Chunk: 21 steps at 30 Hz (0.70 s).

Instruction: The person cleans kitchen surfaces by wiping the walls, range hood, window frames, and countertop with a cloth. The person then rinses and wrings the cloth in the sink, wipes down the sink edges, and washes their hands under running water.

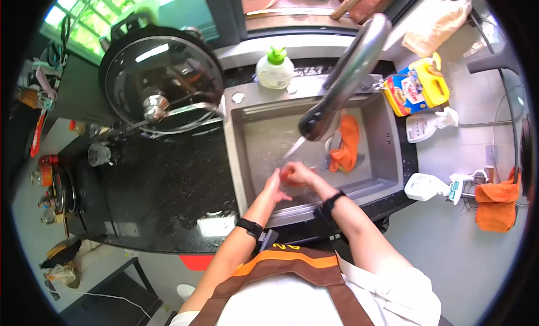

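Note:
Running water [294,147] falls from the dark pull-out tap [321,121] into the steel sink [233,152]. My left hand [275,188] is over the near left part of the basin, beside the stream, with thumb and fingers apart. My right hand [297,174] is close against it with curled fingers. A reddish patch shows at its fingertips; whether this is skin or a small object I cannot tell. To the right of my hands, an orange cloth [348,141] lies in the basin, with something greyish partly hidden beneath it.
Behind the sink stands a white bottle with a green pump [275,70]. A yellow jug [429,85] and spray bottles [426,127] line the right side. A large lidded wok [163,73] is at back left. Wet black countertop [174,186] extends left. Another orange cloth [497,205] hangs far right.

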Each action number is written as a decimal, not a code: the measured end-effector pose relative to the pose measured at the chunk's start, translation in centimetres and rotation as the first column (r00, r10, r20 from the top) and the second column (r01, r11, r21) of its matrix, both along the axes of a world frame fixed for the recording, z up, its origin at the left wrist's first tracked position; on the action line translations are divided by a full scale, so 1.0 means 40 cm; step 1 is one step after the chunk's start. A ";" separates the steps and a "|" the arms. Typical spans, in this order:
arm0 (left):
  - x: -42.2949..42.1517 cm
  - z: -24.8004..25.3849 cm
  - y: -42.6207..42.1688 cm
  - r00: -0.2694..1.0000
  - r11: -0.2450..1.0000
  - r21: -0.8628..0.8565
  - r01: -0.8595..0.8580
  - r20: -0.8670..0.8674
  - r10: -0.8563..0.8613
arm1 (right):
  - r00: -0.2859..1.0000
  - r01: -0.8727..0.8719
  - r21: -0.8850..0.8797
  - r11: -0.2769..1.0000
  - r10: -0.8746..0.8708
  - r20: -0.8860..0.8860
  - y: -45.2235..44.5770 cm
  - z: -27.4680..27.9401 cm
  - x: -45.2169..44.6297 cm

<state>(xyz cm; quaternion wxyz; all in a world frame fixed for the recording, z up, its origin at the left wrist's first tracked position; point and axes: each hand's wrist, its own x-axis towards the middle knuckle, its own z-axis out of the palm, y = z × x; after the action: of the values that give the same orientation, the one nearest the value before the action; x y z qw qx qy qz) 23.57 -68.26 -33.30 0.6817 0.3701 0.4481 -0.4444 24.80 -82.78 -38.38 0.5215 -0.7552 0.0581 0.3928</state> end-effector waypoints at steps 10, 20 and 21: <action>-0.013 0.057 -0.011 0.963 0.889 -0.453 0.075 0.265 0.054 | 0.842 0.010 -0.023 1.000 0.005 0.539 -0.129 0.239 0.013; -0.047 0.099 -0.157 0.903 0.913 -0.286 0.290 0.399 -0.162 | 0.999 0.027 0.553 0.833 -0.001 -0.046 -0.129 0.214 0.060; -0.051 0.104 -0.174 0.902 0.912 -0.290 0.290 0.400 -0.160 | 1.000 0.004 0.397 0.918 -0.005 0.002 -0.123 0.214 0.063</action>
<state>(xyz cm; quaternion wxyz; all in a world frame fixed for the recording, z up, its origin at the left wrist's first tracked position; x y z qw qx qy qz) 21.51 -75.21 -29.13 0.7502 0.3725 0.1818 -0.5152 27.32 -87.70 -29.80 0.6647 -0.6344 -0.0217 0.3941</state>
